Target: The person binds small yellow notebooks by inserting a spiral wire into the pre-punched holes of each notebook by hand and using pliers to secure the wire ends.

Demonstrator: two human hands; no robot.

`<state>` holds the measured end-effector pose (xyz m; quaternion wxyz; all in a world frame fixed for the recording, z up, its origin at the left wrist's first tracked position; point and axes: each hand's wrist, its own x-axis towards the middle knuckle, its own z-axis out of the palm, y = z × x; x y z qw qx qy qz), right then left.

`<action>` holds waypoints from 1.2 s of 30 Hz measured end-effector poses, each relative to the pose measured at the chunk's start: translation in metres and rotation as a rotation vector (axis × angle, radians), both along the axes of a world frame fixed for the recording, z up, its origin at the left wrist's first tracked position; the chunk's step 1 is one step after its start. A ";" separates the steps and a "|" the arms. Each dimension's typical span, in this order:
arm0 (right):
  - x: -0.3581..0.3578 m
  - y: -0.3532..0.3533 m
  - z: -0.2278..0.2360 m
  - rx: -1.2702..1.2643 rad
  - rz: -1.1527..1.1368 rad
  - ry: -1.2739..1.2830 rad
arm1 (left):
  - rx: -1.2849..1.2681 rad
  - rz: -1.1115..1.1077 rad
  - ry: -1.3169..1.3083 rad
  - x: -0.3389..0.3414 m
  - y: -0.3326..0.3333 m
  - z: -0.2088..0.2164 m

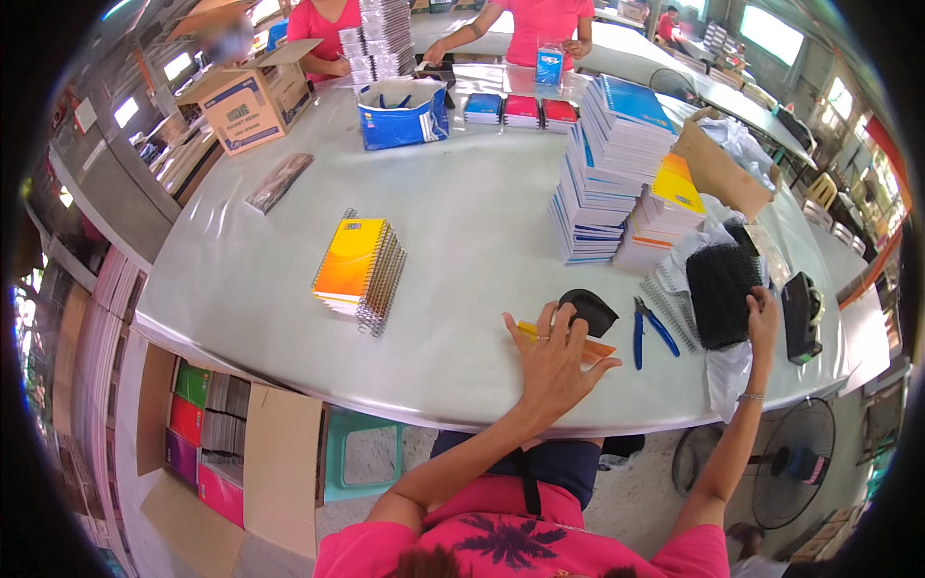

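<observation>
My left hand [559, 361] rests over a small yellow-orange notebook [599, 353] near the table's front edge, fingers spread and slightly bent. Much of the notebook is hidden beneath it. Just beyond stands a dark rounded object [590, 313] whose kind I cannot make out. At the right, my right hand [762, 318] has its fingers closed at the edge of a bundle of black spiral binding coils [721, 294], which lies on white plastic. Between the hands lie blue-handled cutting pliers [653, 332]. A stack of spiral-bound orange notebooks [356, 270] sits farther left.
Tall stacks of notebooks [617, 164] rise at the right back. A black device [800, 318] sits at the right edge. A blue-white bag [403, 114] and a cardboard box [252, 104] stand farther back. An open carton [279, 472] is below left; a fan [795, 462] below right. Two people work opposite.
</observation>
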<state>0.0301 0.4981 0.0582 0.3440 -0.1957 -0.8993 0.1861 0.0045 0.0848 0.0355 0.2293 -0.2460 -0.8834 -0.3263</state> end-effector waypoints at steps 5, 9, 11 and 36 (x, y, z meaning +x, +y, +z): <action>0.000 0.002 0.007 -0.040 -0.015 -0.073 | 0.066 0.020 0.039 -0.006 0.006 -0.004; 0.002 0.003 0.006 -0.059 -0.076 -0.061 | 0.068 0.016 0.061 -0.007 0.007 -0.003; 0.005 0.007 0.004 -0.078 -0.082 -0.050 | 0.067 0.027 0.074 -0.008 0.007 -0.003; -0.004 -0.137 0.049 -0.965 0.526 0.346 | 0.054 0.171 0.142 -0.026 -0.040 0.001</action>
